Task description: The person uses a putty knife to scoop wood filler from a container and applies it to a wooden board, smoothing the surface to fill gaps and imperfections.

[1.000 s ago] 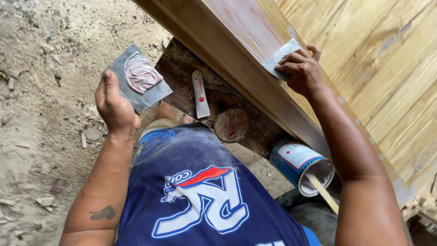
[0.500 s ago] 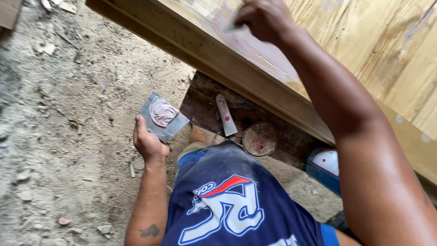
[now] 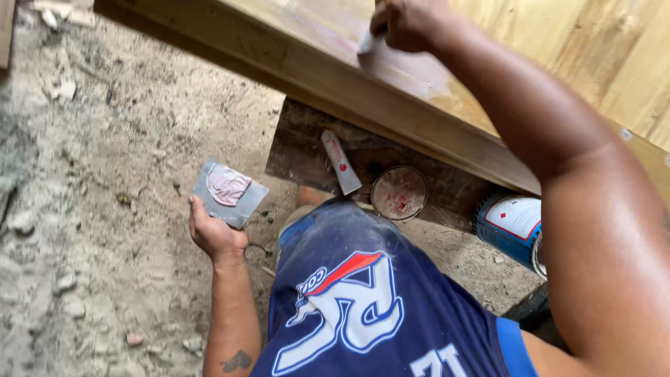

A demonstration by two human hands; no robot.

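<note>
Pressing a scraper (image 3: 368, 43) against the wooden panel (image 3: 419, 77), your right hand (image 3: 408, 24) grips it; your left hand (image 3: 213, 234) holds a grey board (image 3: 230, 193) bearing pink putty (image 3: 227, 185).

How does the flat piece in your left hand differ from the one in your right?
The grey plate in the left hand is in full view, face up, carrying a pinkish blob of putty, over the dirt ground. The scraper in the right hand is mostly hidden, pressed against the wooden panel. Both look flat and greyish.
</note>
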